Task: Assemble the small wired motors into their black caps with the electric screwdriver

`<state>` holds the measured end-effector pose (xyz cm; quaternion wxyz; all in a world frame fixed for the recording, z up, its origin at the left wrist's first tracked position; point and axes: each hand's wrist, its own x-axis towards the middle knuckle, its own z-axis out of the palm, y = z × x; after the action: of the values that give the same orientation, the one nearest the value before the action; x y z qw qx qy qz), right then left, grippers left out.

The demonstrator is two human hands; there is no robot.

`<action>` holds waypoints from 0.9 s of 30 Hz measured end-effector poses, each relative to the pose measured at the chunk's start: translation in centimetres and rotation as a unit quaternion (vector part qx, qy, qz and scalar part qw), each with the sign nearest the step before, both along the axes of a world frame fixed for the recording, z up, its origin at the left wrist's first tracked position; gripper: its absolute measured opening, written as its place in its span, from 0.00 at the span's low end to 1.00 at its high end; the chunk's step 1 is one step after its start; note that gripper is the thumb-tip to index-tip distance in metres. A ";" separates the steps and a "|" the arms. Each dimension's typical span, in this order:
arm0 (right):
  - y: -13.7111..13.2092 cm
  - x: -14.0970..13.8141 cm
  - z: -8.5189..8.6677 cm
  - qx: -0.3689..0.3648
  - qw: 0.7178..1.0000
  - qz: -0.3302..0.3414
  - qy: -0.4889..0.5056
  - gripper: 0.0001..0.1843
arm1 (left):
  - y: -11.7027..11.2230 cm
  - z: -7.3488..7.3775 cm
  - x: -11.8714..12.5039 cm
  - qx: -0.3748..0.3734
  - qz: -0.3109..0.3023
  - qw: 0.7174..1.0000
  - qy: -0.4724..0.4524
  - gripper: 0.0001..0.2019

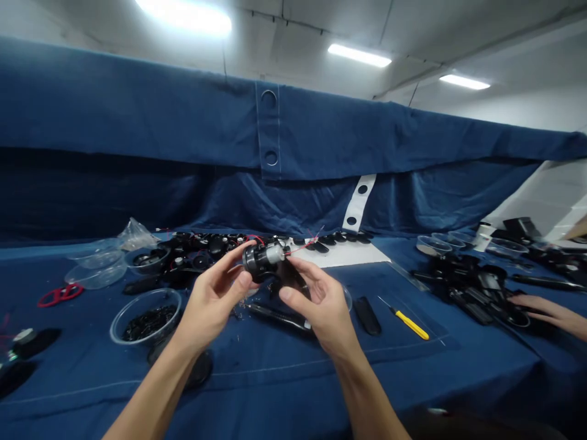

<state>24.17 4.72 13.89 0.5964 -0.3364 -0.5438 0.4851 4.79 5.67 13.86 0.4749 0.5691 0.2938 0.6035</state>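
Above the middle of the table, both my hands hold a black plastic housing (259, 264) fitted with a silver-grey cylindrical motor (274, 253). Thin red wires (302, 247) run off to its right. My left hand (219, 292) is closed round the ringed end, thumb in front. My right hand (321, 298) grips the dark body at the other side, its fingers partly hidden behind. Beneath them lies a long glossy black part (277, 316). A yellow-handled screwdriver (411, 324) and a flat black cover (367, 315) rest to the right of my right hand.
A clear tub of small black parts (120, 324) stands left, near red-handled scissors (61, 294) and clear lids (96, 275). Black parts with wires crowd the back. White paper (367, 253) carries black pieces. Another person's hand (548, 310) touches the black pile (463, 275) at right.
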 end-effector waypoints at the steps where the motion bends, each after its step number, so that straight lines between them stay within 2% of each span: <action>1: 0.0 0.1 0.1 -0.005 1.000 0.001 -0.001 0.29 | -0.1 0.2 0.1 -0.007 0.017 1.000 -0.007 0.22; 4: 0.0 0.4 0.3 -0.022 1.000 0.002 -0.019 0.27 | -0.3 0.9 0.4 -0.029 0.042 0.998 -0.034 0.19; 11: 1.0 0.3 1.4 -0.047 0.998 0.003 -0.035 0.26 | -0.1 2.7 1.2 -0.114 0.044 0.987 -0.102 0.18; 14: 1.2 0.2 1.6 -0.039 0.999 0.003 -0.024 0.27 | 0.2 3.0 1.2 -0.117 0.052 0.987 -0.100 0.20; 16: 1.3 0.0 1.5 -0.056 0.998 -0.001 -0.008 0.27 | 0.2 2.8 1.1 -0.089 0.063 0.992 -0.061 0.22; 18: 1.3 -0.2 1.5 -0.087 0.996 0.005 0.015 0.27 | 0.1 2.6 1.0 -0.028 0.094 0.995 -0.002 0.24; 22: 1.0 -1.0 1.5 -0.115 0.992 0.030 0.038 0.27 | -0.1 2.4 0.7 0.117 0.185 0.969 0.118 0.36; 25: 1.0 -1.5 1.5 -0.114 0.992 0.024 0.045 0.28 | 0.0 2.7 0.5 0.181 0.223 0.941 0.177 0.30; 27: 1.1 -1.6 1.4 -0.114 0.992 0.014 0.049 0.29 | 0.3 2.8 0.5 0.196 0.230 0.936 0.183 0.25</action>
<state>22.54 5.83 15.27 0.5731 -0.3702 -0.4602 0.5681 5.27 5.95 16.67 0.1405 0.6685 0.3743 0.6271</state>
